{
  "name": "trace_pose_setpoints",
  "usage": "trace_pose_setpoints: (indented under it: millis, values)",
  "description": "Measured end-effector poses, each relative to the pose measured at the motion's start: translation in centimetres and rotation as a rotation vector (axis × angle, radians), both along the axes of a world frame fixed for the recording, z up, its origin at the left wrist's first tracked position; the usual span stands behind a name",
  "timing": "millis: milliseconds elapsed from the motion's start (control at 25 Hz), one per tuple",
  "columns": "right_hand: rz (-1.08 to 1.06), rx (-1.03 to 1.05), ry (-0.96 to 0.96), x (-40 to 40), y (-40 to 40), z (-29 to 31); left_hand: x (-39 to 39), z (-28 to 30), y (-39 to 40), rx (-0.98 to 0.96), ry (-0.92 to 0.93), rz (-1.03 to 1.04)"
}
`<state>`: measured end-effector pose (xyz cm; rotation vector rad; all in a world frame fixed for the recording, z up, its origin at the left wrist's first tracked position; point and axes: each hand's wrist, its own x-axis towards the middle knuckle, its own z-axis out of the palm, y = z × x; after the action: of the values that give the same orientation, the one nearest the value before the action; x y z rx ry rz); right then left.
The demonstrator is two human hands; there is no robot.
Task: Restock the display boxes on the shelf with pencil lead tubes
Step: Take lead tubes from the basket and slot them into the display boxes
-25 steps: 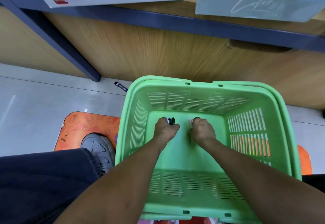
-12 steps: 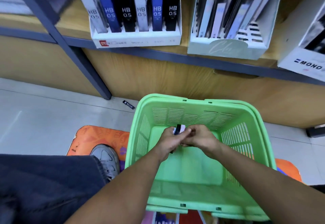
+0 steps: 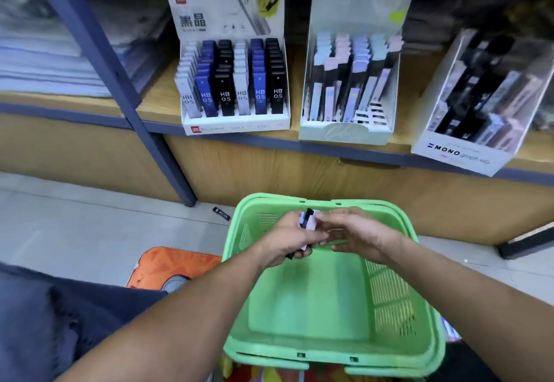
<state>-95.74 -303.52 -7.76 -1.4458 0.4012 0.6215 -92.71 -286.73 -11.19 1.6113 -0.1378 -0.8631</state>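
Observation:
My left hand (image 3: 286, 239) holds a small bunch of pencil lead tubes (image 3: 307, 221), black and pale pink, above the far end of the green basket (image 3: 329, 348). My right hand (image 3: 358, 233) is beside it, fingertips touching the tubes. On the shelf above stand three display boxes: a white box of HB 0.5 tubes (image 3: 236, 125), a pale box of pastel tubes (image 3: 344, 132) and a tilted Mono box (image 3: 458, 150). The basket's floor shows no tubes.
One black lead tube (image 3: 221, 213) lies on the floor by the blue shelf post (image 3: 168, 156). An orange mat (image 3: 171, 264) and my shoe sit left of the basket. My dark trouser leg (image 3: 60, 321) fills the lower left.
Both hands have risen from the basket floor with tubes and come together above it. The view has tilted up, so the display boxes on the shelf now show fully.

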Motion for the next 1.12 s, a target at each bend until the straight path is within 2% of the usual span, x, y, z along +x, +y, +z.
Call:
trace_pose_setpoints:
  millis: [160, 400, 520, 720, 920, 1120]
  values:
    - [-0.018, -0.063, -0.095, 0.9, -1.5, 5.9, 1.2, 6.8, -0.9, -0.051, -0.128, -0.157]
    - [-0.147, 0.091, -0.342, 0.4, -5.1, 14.9, 2.6, 16.9, -2.2, -0.213, -0.051, -0.119]
    - [-0.183, 0.070, -0.464, 0.8, -6.4, 17.6, 3.1, 19.9, -3.9, -0.239, -0.056, -0.086]
    - [-0.210, 0.039, -0.605, 1.4, -9.6, 21.0, 3.5, 22.7, -7.1, -0.288, -0.099, -0.048]
    - [-0.258, -0.221, -0.791, 1.1, -12.2, 22.5, 4.0, 23.5, -9.6, -0.285, -0.219, 0.005]
    - [-0.257, -0.370, -0.835, 0.3, -14.0, 23.6, 4.4, 23.9, -10.5, -0.304, -0.268, 0.070]
